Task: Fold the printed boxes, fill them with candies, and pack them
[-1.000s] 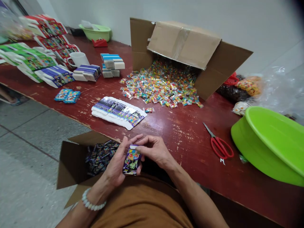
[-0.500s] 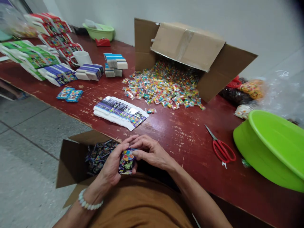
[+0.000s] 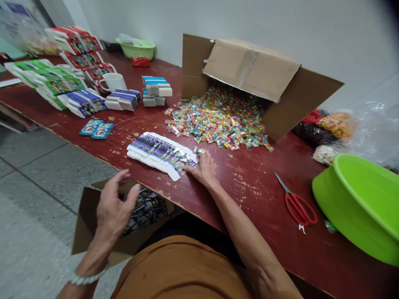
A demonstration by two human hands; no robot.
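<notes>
Below the worktop's edge, the left hand (image 3: 114,205) hovers with its fingers spread wide and empty, just above a small cardboard box (image 3: 83,224) of dark foil packets (image 3: 146,209). The box seems to sit low beside the person's lap, so a careless knock from those fingers could tip it and spill packets onto the floor. Just ahead of the right fingers lies a fanned row of flat purple-and-black printed cartons (image 3: 158,150) on the worktop (image 3: 249,182). The right hand (image 3: 204,168) rests nearly flat, fingertips touching the row's near end and not closed round anything. A push rather than a clean lift could skew the fan or slide the lowest cartons toward the worktop's edge. One loose sweet packet (image 3: 200,150) lies just beyond these fingers and could be swept along. Farther beyond them spreads the heap of wrapped sweets (image 3: 218,120). Red-handled scissors (image 3: 296,203) lie well to the right of the fingers, blades pointing back toward the sweets, a snag only for a wide reach. No print on cartons or packets is large enough to read.
</notes>
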